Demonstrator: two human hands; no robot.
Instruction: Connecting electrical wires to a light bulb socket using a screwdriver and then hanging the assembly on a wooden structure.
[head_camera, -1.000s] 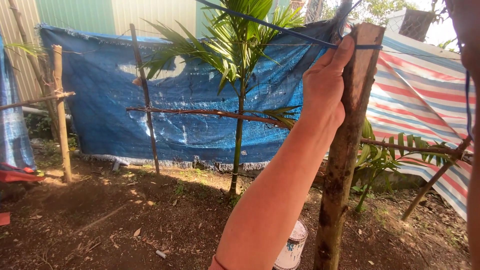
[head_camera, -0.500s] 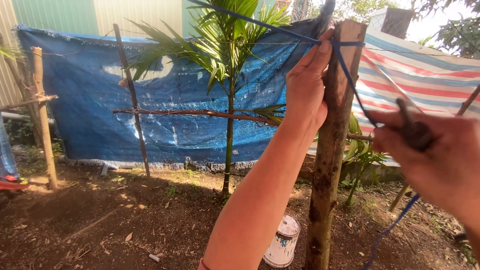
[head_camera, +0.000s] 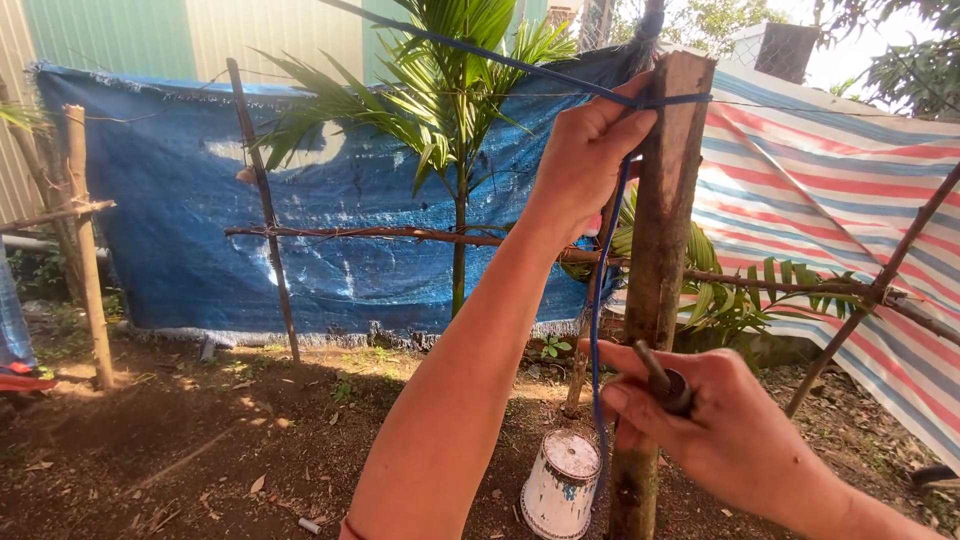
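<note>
My left hand (head_camera: 585, 150) is raised to the top of an upright wooden post (head_camera: 660, 250) and is closed on a blue cord (head_camera: 598, 320). The cord comes in from the upper left, wraps around the post's top, and hangs straight down from my left hand. Lower down, in front of the post, my right hand (head_camera: 720, 430) grips a dark, rusty metal tool (head_camera: 668, 382). Its fingertips lie right beside the hanging cord; whether they pinch it I cannot tell.
An upturned white bucket (head_camera: 560, 485) stands on the dirt at the post's foot. Behind are a young palm (head_camera: 455, 120), a blue tarp (head_camera: 170, 230), a striped tarp (head_camera: 850, 200), a thin horizontal stick (head_camera: 350, 232) and another post (head_camera: 88, 250) at left.
My right hand has dropped and moved left, from beside the post to in front of its lower part. The cord now hangs straight down. My left hand stays at the post's top.
</note>
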